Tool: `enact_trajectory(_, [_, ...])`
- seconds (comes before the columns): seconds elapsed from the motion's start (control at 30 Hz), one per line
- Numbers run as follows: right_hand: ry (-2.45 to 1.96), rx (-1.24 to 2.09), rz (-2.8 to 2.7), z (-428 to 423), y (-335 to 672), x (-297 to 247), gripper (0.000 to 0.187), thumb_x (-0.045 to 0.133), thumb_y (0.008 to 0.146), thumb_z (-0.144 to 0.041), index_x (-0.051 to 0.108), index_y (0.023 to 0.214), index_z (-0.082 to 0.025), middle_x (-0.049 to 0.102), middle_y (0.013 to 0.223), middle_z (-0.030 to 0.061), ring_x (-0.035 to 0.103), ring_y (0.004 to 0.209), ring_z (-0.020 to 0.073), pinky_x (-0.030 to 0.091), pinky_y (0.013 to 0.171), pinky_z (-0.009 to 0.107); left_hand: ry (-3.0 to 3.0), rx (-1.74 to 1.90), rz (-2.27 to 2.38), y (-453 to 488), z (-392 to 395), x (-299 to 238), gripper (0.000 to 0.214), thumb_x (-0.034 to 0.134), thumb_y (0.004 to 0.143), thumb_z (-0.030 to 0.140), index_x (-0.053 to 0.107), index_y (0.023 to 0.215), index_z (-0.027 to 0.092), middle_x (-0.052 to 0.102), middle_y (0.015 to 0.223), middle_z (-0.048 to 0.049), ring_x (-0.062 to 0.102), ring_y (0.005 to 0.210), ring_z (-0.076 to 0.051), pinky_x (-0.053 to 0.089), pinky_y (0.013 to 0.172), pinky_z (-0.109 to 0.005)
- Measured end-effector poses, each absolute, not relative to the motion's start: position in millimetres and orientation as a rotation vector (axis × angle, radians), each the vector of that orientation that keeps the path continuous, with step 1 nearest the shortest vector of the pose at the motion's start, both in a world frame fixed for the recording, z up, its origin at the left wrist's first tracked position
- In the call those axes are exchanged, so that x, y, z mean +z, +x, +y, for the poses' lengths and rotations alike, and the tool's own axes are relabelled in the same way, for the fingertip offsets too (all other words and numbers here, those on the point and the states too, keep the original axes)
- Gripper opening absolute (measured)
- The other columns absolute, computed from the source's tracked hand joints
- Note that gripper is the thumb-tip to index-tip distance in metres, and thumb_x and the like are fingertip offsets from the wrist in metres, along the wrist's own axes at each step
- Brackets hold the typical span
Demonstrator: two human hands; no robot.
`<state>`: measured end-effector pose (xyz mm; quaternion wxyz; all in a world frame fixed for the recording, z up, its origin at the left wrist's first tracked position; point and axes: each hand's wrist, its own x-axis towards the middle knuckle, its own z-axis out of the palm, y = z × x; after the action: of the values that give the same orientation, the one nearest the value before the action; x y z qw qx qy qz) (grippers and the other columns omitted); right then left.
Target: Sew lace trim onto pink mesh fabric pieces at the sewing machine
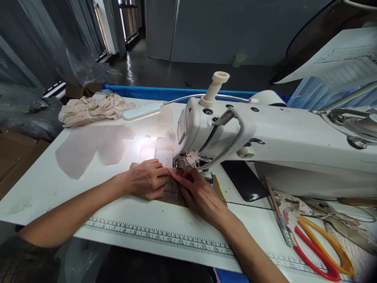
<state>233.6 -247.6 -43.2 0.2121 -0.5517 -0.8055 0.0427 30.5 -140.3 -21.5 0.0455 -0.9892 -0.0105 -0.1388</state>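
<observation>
A white sewing machine (pixel 215 129) stands over the table, its presser foot and needle area lit by a lamp. My left hand (pixel 149 179) is closed just in front of the needle area, fingers curled and pressed together at a thin brownish piece of fabric (pixel 172 186). From the other side, my right hand (pixel 200 192) pinches the same fabric between thumb and fingers. The fingertips of both hands nearly meet beside the presser foot (pixel 179 164). Much of the fabric is hidden under the hands, so its shape is unclear.
Pale cut fabric pieces (pixel 94 147) and a lace bundle (pixel 97 108) lie left. A black phone (pixel 244 181) rests under the machine arm. Red-handled scissors (pixel 316 255), yellow-handled scissors (pixel 332 243) and lace scraps (pixel 290 206) are right. A printed ruler (pixel 159 237) runs along the front edge.
</observation>
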Motion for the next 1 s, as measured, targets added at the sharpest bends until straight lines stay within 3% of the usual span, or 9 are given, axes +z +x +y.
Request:
enact_trajectory(0.67, [-1.536, 0.190, -2.192, -247, 232, -41, 0.038, 0.043, 0.096, -0.018, 0.059, 0.130, -0.022, 0.065, 0.099, 0.0128, 0.067, 0.083, 0.0223, 0.060, 0.071, 0.036, -3.069, -0.364, -0.234, 32, -137, -20, 0.040, 0.051, 0.085, 0.033, 0.061, 0.113, 0.007, 0.063, 0.112, -0.0143, 0.058, 0.080, -0.022, 0.045, 0.073, -0.037])
enact_trajectory(0.87, [-1.494, 0.175, -2.187, -247, 231, -40, 0.039, 0.036, 0.098, -0.019, 0.060, 0.127, -0.013, 0.065, 0.098, 0.0164, 0.066, 0.086, 0.0240, 0.059, 0.072, 0.039, -3.090, -0.310, -0.267, 33, -133, -15, 0.040, 0.050, 0.085, 0.038, 0.062, 0.109, 0.008, 0.063, 0.106, -0.0134, 0.055, 0.076, -0.021, 0.044, 0.074, -0.037])
enact_trajectory(1.0, [-1.583, 0.222, -2.136, -248, 234, -33, 0.037, 0.039, 0.097, -0.021, 0.063, 0.125, -0.019, 0.065, 0.105, 0.0143, 0.067, 0.093, 0.0245, 0.058, 0.078, 0.040, -3.082, -0.289, -0.264, 34, -128, -15, 0.040, 0.049, 0.087, 0.041, 0.063, 0.108, 0.010, 0.062, 0.107, -0.0127, 0.054, 0.077, -0.021, 0.043, 0.074, -0.037])
